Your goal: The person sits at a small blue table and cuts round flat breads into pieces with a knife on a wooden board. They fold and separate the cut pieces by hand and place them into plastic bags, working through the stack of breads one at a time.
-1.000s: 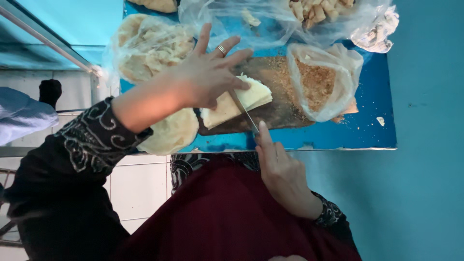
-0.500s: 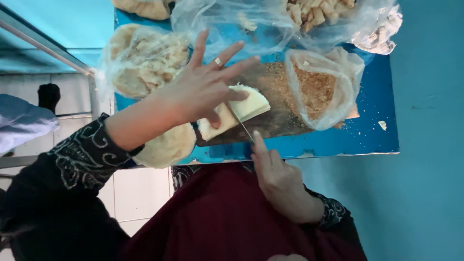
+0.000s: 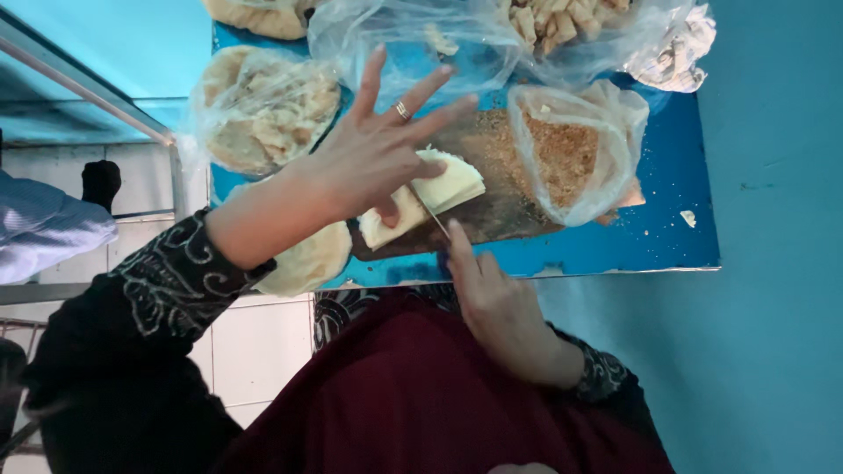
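While the left hand [image 3: 373, 162] presses down on a pale folded dough piece [image 3: 423, 195], its fingers are spread wide and lifted, a ring on one of them; only the thumb and palm seem to touch the dough. Dough piece lies on a dark wooden board [image 3: 492, 206], near its front edge. Right hand [image 3: 496, 303] grips a knife [image 3: 430, 213], forefinger stretched along the back of the thin blade, other fingers curled round a handle I cannot see. Blade crosses the dough at a slant. Board sits on a blue tabletop [image 3: 667, 237]. Just right of the dough, an open clear bag of brown crumbs [image 3: 571, 158]. Behind the left hand, a bag of flat pale pastries [image 3: 263, 110]. Further back, another bag of cut pieces [image 3: 562, 22].
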The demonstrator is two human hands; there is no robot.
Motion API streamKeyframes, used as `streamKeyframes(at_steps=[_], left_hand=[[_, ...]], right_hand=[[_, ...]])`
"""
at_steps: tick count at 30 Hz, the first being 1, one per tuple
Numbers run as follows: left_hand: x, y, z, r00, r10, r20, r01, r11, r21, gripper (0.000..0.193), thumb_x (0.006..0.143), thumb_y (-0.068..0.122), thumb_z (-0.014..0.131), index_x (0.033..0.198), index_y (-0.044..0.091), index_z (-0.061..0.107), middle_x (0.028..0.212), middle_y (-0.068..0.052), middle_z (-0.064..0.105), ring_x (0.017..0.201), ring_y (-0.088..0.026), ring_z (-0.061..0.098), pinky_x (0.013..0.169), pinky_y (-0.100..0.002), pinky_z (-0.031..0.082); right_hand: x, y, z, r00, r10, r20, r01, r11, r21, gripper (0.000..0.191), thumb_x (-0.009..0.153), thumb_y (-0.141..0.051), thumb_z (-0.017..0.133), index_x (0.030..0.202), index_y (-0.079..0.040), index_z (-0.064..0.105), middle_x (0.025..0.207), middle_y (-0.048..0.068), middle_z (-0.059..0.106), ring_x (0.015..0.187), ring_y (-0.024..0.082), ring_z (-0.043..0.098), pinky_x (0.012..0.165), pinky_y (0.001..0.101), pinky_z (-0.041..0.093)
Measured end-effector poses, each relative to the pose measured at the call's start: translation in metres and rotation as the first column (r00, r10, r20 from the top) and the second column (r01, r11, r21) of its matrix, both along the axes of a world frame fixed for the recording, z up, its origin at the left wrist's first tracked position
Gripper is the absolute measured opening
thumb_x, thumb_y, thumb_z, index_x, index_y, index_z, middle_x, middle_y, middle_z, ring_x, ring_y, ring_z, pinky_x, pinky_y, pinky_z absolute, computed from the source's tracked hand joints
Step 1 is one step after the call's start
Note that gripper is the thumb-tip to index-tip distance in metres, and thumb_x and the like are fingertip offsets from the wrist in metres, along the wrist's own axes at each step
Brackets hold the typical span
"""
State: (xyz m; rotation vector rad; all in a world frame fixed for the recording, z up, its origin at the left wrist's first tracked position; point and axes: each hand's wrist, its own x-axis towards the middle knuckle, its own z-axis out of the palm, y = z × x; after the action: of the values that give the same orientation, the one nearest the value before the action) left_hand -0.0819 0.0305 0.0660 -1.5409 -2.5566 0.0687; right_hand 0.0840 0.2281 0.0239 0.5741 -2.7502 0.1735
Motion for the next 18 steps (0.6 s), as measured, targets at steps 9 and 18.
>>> streamKeyframes(at_steps=[9, 18], left_hand=[[0.013, 0.001, 0.001, 0.994, 0.064, -0.084, -0.068, 0.997, -0.044, 0.087, 0.037, 0.046, 0.092, 0.122, 0.042, 0.076, 0.172, -0.003, 0.024, 0.159, -0.035, 0.003, 0.117, -0.076, -0.005], [0.022, -0.002, -0.001, 0.976, 0.038, -0.214, -0.053, 0.997, -0.064, 0.085, 0.039, 0.052, 0.09, 0.122, 0.042, 0.076, 0.173, -0.003, 0.027, 0.16, -0.033, 0.006, 0.117, -0.073, -0.004]], right_hand=[[0.018, 0.003, 0.001, 1.0, -0.013, -0.007, 0.013, 0.999, -0.037, 0.051, 0.1, -0.02, 0.066, 0.147, -0.006, 0.051, 0.078, 0.009, 0.058, 0.054, 0.025, 0.06, 0.046, 0.0393, 0.048], [0.011, -0.004, -0.001, 1.0, -0.002, 0.022, 0.003, 0.999, -0.039, 0.05, 0.102, -0.02, 0.064, 0.147, -0.003, 0.051, 0.077, 0.011, 0.059, 0.053, 0.026, 0.06, 0.045, 0.0394, 0.048]])
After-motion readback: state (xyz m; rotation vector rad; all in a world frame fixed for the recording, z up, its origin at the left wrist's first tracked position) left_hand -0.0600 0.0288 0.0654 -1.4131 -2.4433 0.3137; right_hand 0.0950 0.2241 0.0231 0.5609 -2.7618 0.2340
